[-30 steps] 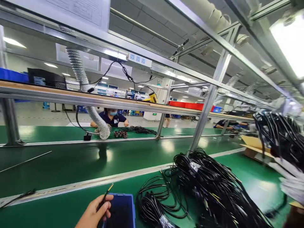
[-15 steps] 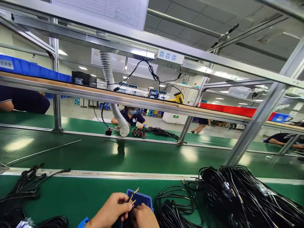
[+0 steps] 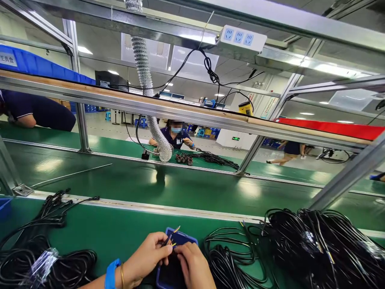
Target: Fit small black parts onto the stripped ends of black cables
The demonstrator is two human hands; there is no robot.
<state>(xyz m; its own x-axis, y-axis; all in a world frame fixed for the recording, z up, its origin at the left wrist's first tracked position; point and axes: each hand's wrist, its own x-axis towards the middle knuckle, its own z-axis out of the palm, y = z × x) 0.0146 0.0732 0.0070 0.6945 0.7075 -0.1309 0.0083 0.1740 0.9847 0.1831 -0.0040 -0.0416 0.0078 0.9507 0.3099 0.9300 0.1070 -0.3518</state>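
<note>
My left hand point(image 3: 155, 253), with a blue band and a gold bracelet at its wrist, pinches a black cable point(image 3: 166, 241). Thin coloured wire ends point(image 3: 177, 230) stick up past its fingertips. Close against it, my right hand point(image 3: 194, 260) has thumb and fingers pressed together beside a yellow wire point(image 3: 174, 245). What those fingers hold is too small to make out. Both hands are above a small blue bin point(image 3: 192, 240), whose dark inside is partly hidden by them.
Black cable coils point(image 3: 228, 257) lie right of the bin, beside a large cable heap point(image 3: 309, 245). More bundled cables point(image 3: 60, 261) lie at left. A metal frame with a shelf point(image 3: 180, 108) crosses ahead. A flexible duct point(image 3: 150, 108) hangs down; a co-worker point(image 3: 173, 136) sits opposite.
My right hand has come up out of the bin to the wire ends at my left fingertips. The view has shifted, showing more cables at left. The co-worker opposite has raised a hand.
</note>
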